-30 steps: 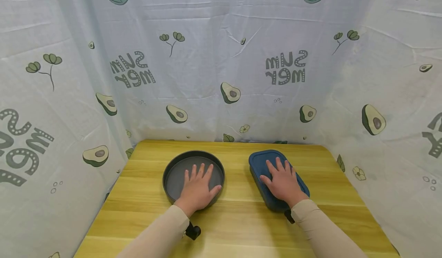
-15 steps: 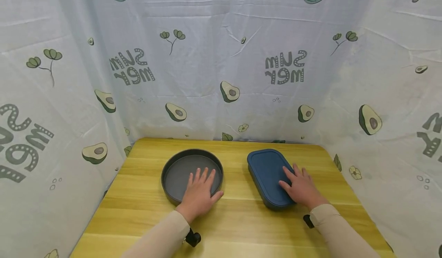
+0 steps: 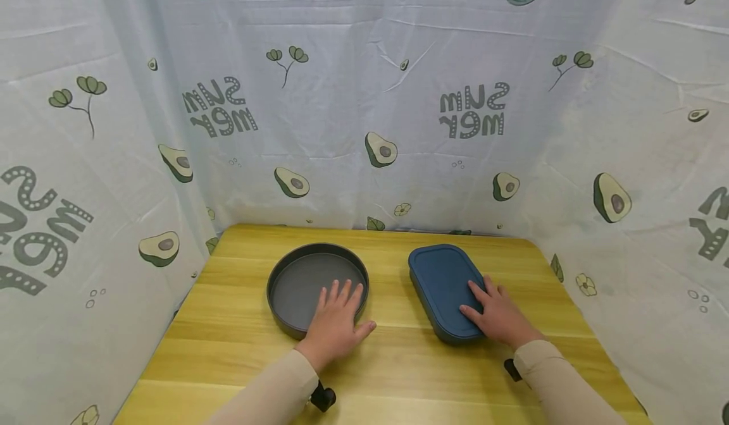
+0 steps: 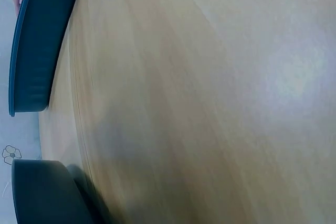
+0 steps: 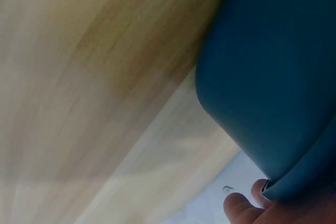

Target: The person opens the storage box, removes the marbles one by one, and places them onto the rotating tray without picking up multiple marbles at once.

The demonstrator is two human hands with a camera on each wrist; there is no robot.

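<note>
A round dark grey pan (image 3: 296, 289) lies on the left half of the table. My left hand (image 3: 335, 330) is over its near right rim, palm down with fingers spread. To the right is a dark blue rectangular container with a flat lid (image 3: 443, 279), slightly angled. My right hand (image 3: 504, 317) rests along its right edge, thumb and one finger reaching onto the lid. In the right wrist view, fingertips (image 5: 241, 208) show right at the lid's rim beside the container wall (image 5: 273, 77). The left wrist view shows the container's side (image 4: 44, 45) and the pan's side (image 4: 44, 192).
The wooden table (image 3: 387, 374) has bare surface between pan and container and in front of them. A white patterned curtain (image 3: 342, 109) encloses it at the back and both sides. A black wrist device (image 3: 323, 398) sits below the left cuff.
My right hand has slid from the middle of the lid to its right edge. My left hand has drawn back toward the pan's near right rim. Pan and container stay in place.
</note>
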